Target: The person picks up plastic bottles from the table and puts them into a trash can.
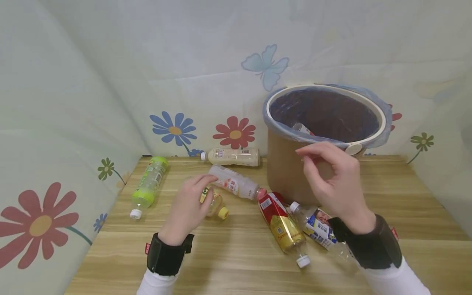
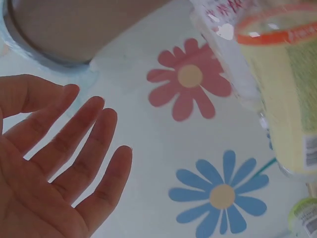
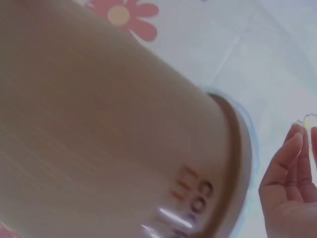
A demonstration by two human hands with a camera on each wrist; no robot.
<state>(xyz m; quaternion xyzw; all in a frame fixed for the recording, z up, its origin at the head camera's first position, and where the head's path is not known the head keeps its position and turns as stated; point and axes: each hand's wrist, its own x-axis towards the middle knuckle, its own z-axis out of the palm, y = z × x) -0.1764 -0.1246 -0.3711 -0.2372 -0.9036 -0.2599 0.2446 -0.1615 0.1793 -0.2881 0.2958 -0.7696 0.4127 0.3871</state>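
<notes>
My left hand (image 1: 189, 203) hovers over a small clear bottle with a yellow cap (image 1: 223, 212) and partly hides it. In the left wrist view its fingers (image 2: 91, 144) are loosely spread and hold nothing. A bottle with a pale pink label (image 1: 236, 182) lies just beyond. My right hand (image 1: 337, 180) hangs in front of the brown bin (image 1: 289, 172), fingers gently bent, nothing in them. Below it are a red-and-gold-labelled bottle (image 1: 282, 225) and a clear bottle with a blue-and-white label (image 1: 318, 227), partly covered by the right wrist.
A blue liner (image 1: 380, 141) is folded over the bin's white rim, and a bottle (image 1: 303, 129) shows inside. On the wooden table (image 1: 228, 266), a cream bottle (image 1: 234, 157) lies by the back wall and a green-labelled bottle (image 1: 149, 184) at the left. Flower-printed cloth (image 1: 206, 82) surrounds the table.
</notes>
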